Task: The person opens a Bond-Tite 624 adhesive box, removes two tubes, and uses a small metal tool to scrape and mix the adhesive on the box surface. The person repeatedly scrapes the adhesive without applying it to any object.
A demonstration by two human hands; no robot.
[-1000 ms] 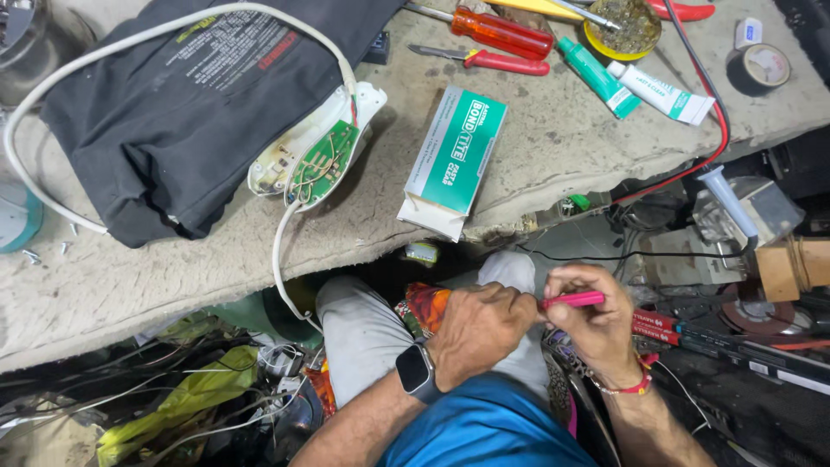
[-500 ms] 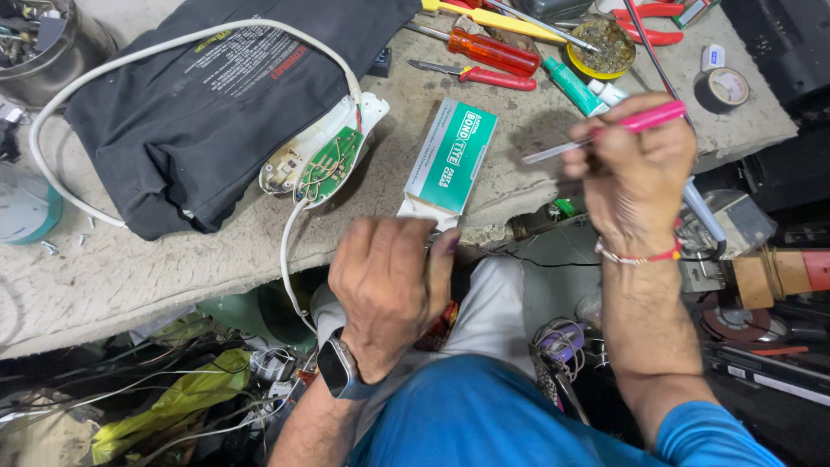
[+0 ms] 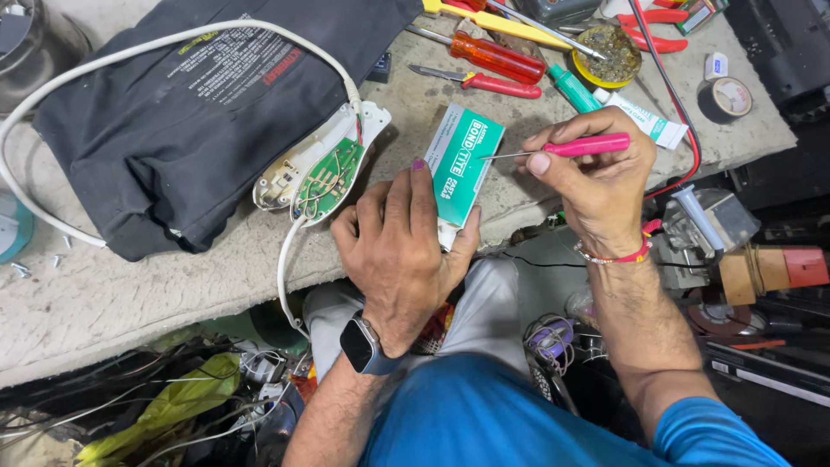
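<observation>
Green-and-white, the flat cardboard box lies on the worn stone workbench, beside the opened white plastic casing with its green circuit board. Palm down, the left hand presses on the box's near end, fingers spread, thumb hooked around its right edge. Raised just beside the box, the right hand pinches a pink-handled thin metal probe, its tip pointing left over the box.

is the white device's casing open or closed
Open. The white device lies on the workbench with its cover off, its green circuit board and wiring exposed, beside the left hand.
</observation>
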